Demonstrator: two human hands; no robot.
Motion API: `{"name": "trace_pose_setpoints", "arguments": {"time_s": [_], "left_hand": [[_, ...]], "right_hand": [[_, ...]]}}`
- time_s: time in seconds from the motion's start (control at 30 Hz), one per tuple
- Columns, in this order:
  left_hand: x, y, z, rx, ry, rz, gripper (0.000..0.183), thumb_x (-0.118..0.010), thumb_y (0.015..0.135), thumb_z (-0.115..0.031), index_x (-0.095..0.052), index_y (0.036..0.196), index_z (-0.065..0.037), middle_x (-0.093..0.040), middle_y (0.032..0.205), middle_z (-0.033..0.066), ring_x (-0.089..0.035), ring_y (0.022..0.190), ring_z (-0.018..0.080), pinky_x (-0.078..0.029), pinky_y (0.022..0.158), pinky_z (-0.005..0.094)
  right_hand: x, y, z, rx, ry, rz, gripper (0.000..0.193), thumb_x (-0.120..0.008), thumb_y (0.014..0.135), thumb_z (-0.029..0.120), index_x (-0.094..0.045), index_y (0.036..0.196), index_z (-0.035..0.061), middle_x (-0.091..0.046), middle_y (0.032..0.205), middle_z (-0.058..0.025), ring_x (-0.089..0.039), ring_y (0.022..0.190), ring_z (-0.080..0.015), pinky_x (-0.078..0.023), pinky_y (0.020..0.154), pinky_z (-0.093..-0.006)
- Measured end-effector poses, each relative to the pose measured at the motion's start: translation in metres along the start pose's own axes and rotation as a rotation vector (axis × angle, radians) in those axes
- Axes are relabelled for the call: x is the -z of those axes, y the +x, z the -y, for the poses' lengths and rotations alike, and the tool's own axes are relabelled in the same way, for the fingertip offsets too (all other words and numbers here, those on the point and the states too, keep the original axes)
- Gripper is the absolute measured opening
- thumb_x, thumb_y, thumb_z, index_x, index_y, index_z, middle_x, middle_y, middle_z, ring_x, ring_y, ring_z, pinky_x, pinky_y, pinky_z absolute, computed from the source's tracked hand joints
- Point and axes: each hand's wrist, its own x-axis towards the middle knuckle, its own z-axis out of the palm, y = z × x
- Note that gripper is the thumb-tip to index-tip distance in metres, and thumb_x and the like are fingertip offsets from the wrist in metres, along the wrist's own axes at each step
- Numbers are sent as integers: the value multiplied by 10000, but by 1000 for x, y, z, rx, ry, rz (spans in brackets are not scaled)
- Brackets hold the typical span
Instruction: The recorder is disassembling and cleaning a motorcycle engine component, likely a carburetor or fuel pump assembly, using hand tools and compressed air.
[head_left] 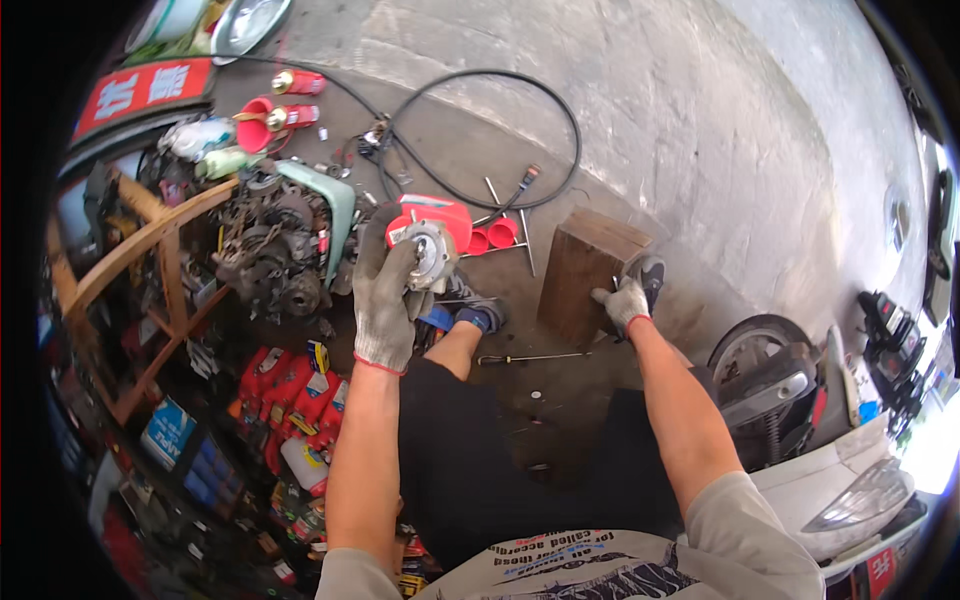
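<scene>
My left hand (383, 290), in a grey work glove, is raised and closed around a round silver-grey metal casting (432, 254). The casting is tilted up, its machined round face showing to the right of the fingers. My right hand (625, 303), gloved too, is at the right side of a brown wooden block (585, 270), close to my shoe (652, 275). Its fingers are curled, with a small dark tip showing by the thumb; what they hold is too small to name. Between my feet a long screwdriver (535, 358) lies on the floor.
A red plastic jug (440, 217), red funnels (502, 232), a T-handle wrench (528, 240) and a looped black hose (577, 130) lie ahead. Greasy metal parts (275, 245) are heaped at left, near a wooden frame (150, 290) and red bottles (290, 390). A scooter (770, 390) is at right.
</scene>
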Motion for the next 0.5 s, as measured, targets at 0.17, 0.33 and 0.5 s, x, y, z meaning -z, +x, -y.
{"name": "trace_pose_setpoints", "arguments": {"time_s": [0.17,0.33,0.5], "left_hand": [[-69,65,86,20,76,214,397,-571,979,-245,-550,1338,-79,-633,828,4,-475,528,34,-307,410,194],[-121,113,141,179,220,392,476,-598,948,-134,-500,1407,-52,-672,999,48,-632,750,66,-443,502,209],[-174,135,195,249,128,526,475,-610,938,-87,-502,1398,-36,-653,1114,83,-651,902,109,-548,663,259]], "right_hand": [[-72,16,-62,-94,-57,205,518,-813,798,335,-661,1148,-15,-695,1148,-257,-658,1124,-388,-505,975,-439],[-111,52,-114,-309,-6,501,538,-806,816,377,-665,1176,3,-704,1144,-226,-672,1116,-337,-503,977,-434],[-196,64,-200,43,-242,641,379,-815,819,265,-686,1060,2,-734,891,-176,-732,826,-262,-591,733,-397]]}}
